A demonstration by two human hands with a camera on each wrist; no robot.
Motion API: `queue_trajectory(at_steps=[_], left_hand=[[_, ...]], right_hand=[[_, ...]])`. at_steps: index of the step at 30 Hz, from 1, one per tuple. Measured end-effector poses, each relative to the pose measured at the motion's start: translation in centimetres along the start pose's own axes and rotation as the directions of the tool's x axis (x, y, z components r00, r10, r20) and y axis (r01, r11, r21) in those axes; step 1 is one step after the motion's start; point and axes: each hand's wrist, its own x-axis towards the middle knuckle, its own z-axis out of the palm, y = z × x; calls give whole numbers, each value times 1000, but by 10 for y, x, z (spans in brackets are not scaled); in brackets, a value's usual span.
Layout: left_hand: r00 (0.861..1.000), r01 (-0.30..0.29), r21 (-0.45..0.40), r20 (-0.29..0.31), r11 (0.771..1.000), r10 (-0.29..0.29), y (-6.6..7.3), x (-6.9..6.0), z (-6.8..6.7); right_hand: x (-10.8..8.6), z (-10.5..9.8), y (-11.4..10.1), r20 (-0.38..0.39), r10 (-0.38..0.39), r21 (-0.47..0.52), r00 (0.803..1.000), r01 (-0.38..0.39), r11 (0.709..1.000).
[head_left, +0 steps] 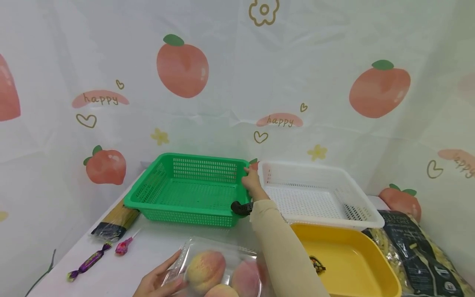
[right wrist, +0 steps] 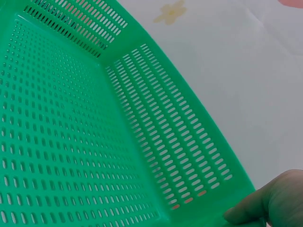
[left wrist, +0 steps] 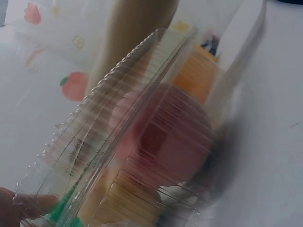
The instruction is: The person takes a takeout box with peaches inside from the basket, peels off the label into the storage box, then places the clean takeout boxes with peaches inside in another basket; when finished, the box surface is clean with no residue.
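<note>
My left hand (head_left: 158,279) holds the left side of a clear plastic box (head_left: 222,242) at the front of the table. Inside are several peaches (head_left: 206,268), yellow and pink. The left wrist view shows the box (left wrist: 118,123) tilted and close up, with fingertips at its lower left corner. My right hand (head_left: 254,181) reaches forward across the box and grips the right rim of a green perforated basket (head_left: 178,212). In the right wrist view the thumb (right wrist: 241,213) lies on the basket's rim near its corner. No objects show inside this basket.
A white basket (head_left: 308,206) stands right of the green one. Before it is a yellow tray (head_left: 352,255) holding a small wrapped item (head_left: 317,265). A black-labelled bag (head_left: 415,247) lies far right. At left lie bundled sticks (head_left: 116,220), a lollipop (head_left: 123,246) and purple-wrapped candy (head_left: 89,262).
</note>
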Motion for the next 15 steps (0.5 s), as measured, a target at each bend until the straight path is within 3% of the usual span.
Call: queue_trajectory(at_steps=[2, 6, 9, 10, 12, 15], left_hand=[[1000, 2, -20, -2, 1000, -3, 0, -4, -8], [997, 44, -48, -68, 998, -47, 1, -13, -21], [996, 51, -106, -62, 993, -58, 1, -21, -34], [997, 56, -142, -42, 988, -63, 2, -24, -40], [998, 41, -240, 65, 970, -26, 5, -29, -53], [970, 91, -427, 244, 900, 18, 12, -39, -73]], right_hand=[[1, 1, 1, -1, 4, -8, 1000, -4, 1000], [2, 1, 3, 11, 11, 5, 1000, -11, 1000], [3, 0, 3, 14, 10, 11, 1000, -10, 1000], [3, 0, 2, 14, 10, 12, 1000, -10, 1000], [2, 0, 2, 9, 8, 9, 1000, -8, 1000], [1, 0, 1, 6, 6, 2, 1000, -6, 1000]])
